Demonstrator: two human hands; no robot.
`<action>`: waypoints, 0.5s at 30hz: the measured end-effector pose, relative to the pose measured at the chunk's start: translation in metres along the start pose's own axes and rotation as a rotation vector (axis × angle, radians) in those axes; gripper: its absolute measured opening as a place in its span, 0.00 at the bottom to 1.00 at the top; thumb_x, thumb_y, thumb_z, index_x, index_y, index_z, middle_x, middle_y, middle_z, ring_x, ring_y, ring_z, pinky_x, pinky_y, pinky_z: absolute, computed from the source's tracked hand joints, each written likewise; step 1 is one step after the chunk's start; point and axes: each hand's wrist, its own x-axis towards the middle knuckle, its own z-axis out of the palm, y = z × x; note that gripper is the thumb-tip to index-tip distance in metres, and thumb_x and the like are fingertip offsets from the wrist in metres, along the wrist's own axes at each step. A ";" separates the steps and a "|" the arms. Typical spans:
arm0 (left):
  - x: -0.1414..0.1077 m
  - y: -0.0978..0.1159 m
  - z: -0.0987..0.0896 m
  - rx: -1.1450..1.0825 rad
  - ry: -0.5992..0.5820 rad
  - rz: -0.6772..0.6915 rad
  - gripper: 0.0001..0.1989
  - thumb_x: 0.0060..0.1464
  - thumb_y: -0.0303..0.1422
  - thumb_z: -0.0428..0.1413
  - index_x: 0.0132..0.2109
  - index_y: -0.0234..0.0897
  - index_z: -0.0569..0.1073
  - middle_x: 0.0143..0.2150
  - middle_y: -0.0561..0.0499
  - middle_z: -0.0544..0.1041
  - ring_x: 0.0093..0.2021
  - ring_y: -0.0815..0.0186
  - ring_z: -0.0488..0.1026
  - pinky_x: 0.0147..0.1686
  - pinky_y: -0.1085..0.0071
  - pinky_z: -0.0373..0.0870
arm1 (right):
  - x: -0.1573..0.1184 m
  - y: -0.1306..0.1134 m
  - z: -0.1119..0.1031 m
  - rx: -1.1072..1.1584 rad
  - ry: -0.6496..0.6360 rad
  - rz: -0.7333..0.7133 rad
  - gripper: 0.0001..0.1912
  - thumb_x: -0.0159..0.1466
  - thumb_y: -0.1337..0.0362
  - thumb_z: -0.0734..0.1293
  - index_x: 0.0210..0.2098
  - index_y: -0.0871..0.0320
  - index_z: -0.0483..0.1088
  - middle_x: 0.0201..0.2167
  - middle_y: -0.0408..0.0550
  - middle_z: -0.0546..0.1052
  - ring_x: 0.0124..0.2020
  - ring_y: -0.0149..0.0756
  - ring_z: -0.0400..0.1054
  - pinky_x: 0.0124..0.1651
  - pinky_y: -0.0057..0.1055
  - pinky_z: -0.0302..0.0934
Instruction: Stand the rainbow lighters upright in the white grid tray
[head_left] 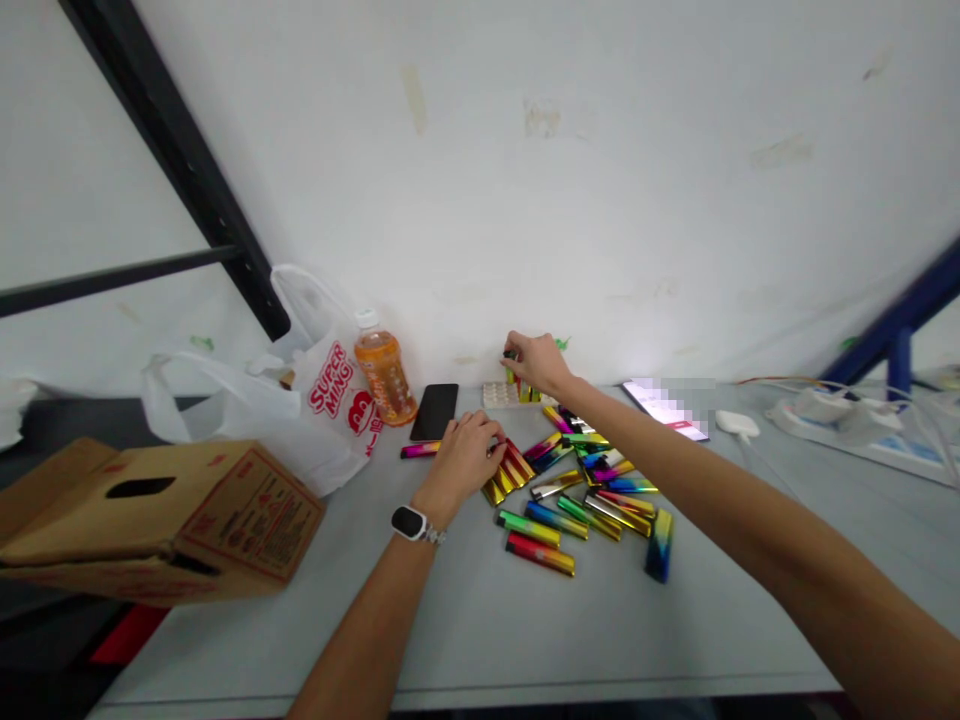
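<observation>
Many shiny two-tone lighters lie scattered on the grey table, among them a red and gold one [540, 554] near the front and a blue and yellow one [660, 546] at the right. By the wall stands a pale tray [496, 394] with a few lighters upright in its right part. Over that tray my right hand [538, 362] pinches a lighter [511, 372] with a dark top. My left hand [471, 448] is curled at the left edge of the pile, touching several gold and red lighters [510, 474]; its fingertips are partly hidden.
A black phone [435, 412], an orange drink bottle [385, 372], a white plastic bag [330, 420] and a cardboard box [225, 520] are on the left. A lit phone [660, 405], a white charger [737, 424] and a power strip [862, 425] are on the right.
</observation>
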 end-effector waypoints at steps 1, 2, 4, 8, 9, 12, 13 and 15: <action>-0.001 -0.003 -0.002 -0.006 -0.023 -0.009 0.03 0.59 0.31 0.59 0.40 0.41 0.77 0.44 0.47 0.77 0.49 0.56 0.72 0.47 0.60 0.63 | 0.003 0.001 0.003 -0.076 -0.017 -0.004 0.08 0.64 0.61 0.69 0.42 0.55 0.73 0.34 0.49 0.81 0.36 0.42 0.72 0.47 0.37 0.55; -0.002 -0.005 -0.003 -0.009 -0.044 -0.015 0.03 0.59 0.31 0.59 0.40 0.41 0.78 0.45 0.47 0.77 0.49 0.55 0.72 0.47 0.60 0.63 | 0.005 0.001 0.007 -0.133 -0.031 -0.007 0.08 0.65 0.60 0.68 0.42 0.56 0.73 0.34 0.49 0.81 0.37 0.43 0.72 0.48 0.38 0.53; -0.003 -0.008 -0.005 -0.011 -0.069 -0.021 0.03 0.59 0.31 0.59 0.41 0.42 0.78 0.45 0.48 0.78 0.50 0.55 0.72 0.47 0.60 0.63 | 0.008 0.002 0.013 -0.203 -0.048 -0.006 0.09 0.66 0.59 0.67 0.42 0.56 0.73 0.36 0.51 0.81 0.38 0.44 0.72 0.49 0.39 0.51; -0.001 -0.006 -0.004 -0.004 -0.060 -0.024 0.04 0.59 0.31 0.59 0.41 0.41 0.78 0.45 0.47 0.79 0.49 0.55 0.73 0.46 0.61 0.63 | 0.009 0.004 0.022 -0.247 -0.054 0.001 0.09 0.66 0.59 0.67 0.42 0.57 0.74 0.38 0.53 0.80 0.42 0.45 0.70 0.48 0.38 0.49; -0.001 -0.005 -0.003 0.002 -0.053 -0.028 0.04 0.59 0.33 0.59 0.41 0.41 0.78 0.44 0.47 0.79 0.48 0.55 0.73 0.46 0.61 0.63 | 0.009 0.004 0.022 -0.251 -0.056 0.000 0.09 0.66 0.60 0.67 0.42 0.57 0.74 0.38 0.54 0.80 0.43 0.45 0.70 0.48 0.38 0.49; -0.001 -0.003 0.000 0.015 -0.036 -0.048 0.09 0.60 0.39 0.59 0.40 0.40 0.77 0.43 0.45 0.79 0.48 0.54 0.73 0.45 0.60 0.63 | 0.009 0.005 0.021 -0.261 -0.071 0.000 0.09 0.67 0.59 0.66 0.41 0.58 0.75 0.38 0.55 0.80 0.44 0.46 0.69 0.48 0.38 0.49; -0.001 -0.002 0.002 0.015 -0.026 -0.056 0.11 0.60 0.42 0.58 0.40 0.39 0.77 0.43 0.45 0.79 0.48 0.53 0.73 0.45 0.60 0.63 | 0.008 0.005 0.019 -0.265 -0.076 0.001 0.10 0.67 0.59 0.66 0.41 0.58 0.75 0.39 0.55 0.80 0.43 0.46 0.69 0.48 0.39 0.49; -0.001 0.000 0.006 0.014 0.008 -0.068 0.17 0.58 0.48 0.58 0.40 0.38 0.77 0.42 0.43 0.78 0.48 0.51 0.72 0.46 0.58 0.63 | 0.008 0.005 0.016 -0.266 -0.082 0.001 0.10 0.67 0.59 0.66 0.41 0.58 0.76 0.39 0.55 0.80 0.43 0.46 0.68 0.48 0.39 0.49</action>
